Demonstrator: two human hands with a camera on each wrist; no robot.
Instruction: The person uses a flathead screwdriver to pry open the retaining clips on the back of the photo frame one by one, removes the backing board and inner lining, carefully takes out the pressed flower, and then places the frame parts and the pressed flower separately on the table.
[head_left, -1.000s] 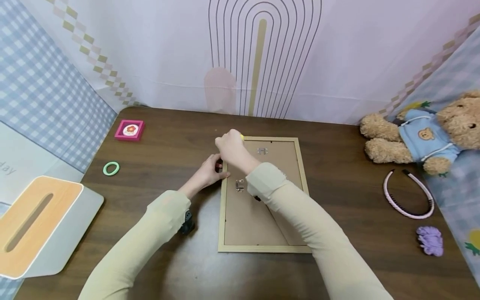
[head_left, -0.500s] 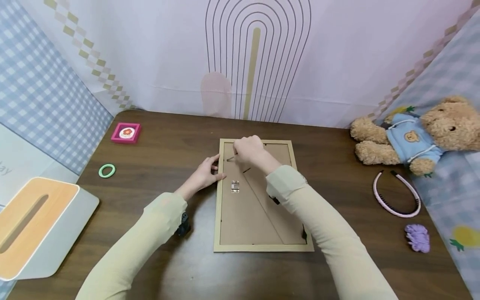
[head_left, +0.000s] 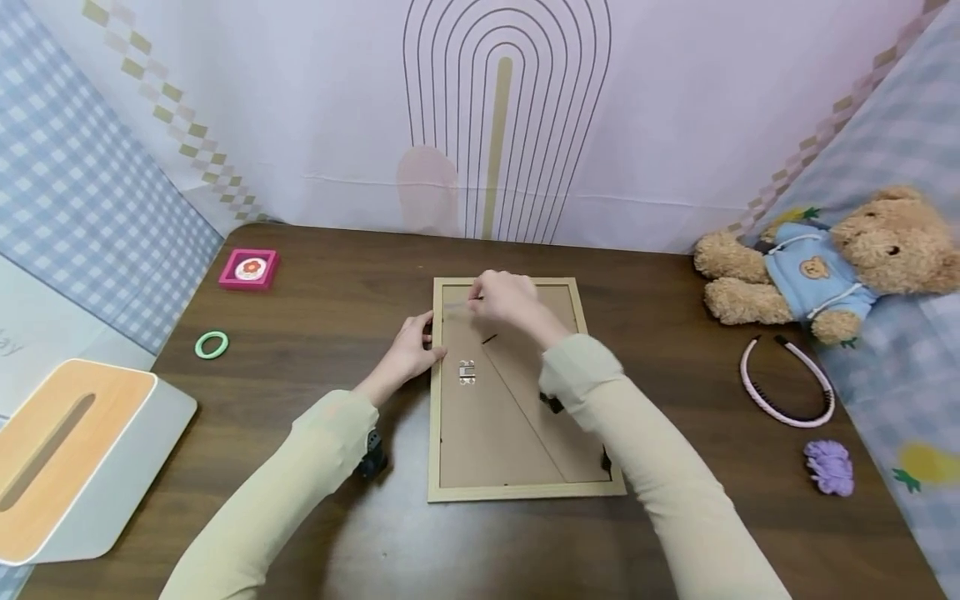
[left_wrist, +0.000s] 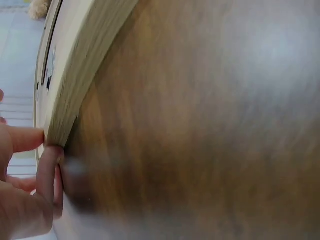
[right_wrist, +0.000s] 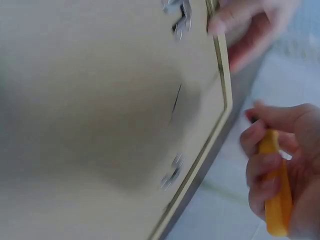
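Over the back of a picture frame (head_left: 434, 417), near its far left corner, both your hands were at work. The frame lay back side up on the dark wooden tabletop (head_left: 322, 308), straight ahead of you, with its brown backing board (head_left: 487, 442) showing and a metal hanger (head_left: 467, 372) close to the left rail. Your left hand (head_left: 408, 350) pinched that rail, thumb on top and the other fingers against the outer side. Your right hand (head_left: 506, 296) was poised above the board, its fingers wrapped around a yellow-handled tool (right_wrist: 277, 192); the tip was blurred, and whether it touched the board could not be told. Working well so near the edge probably called for a shallow tip angle, small controlled strokes, and force aimed away from your left thumb, the part most exposed to a slip. The left-hand hold looked well placed to stop the frame from sliding. Too steep or hasty a push might have gouged the board or scratched the soft-looking wood, so a light touch seemed wisest.
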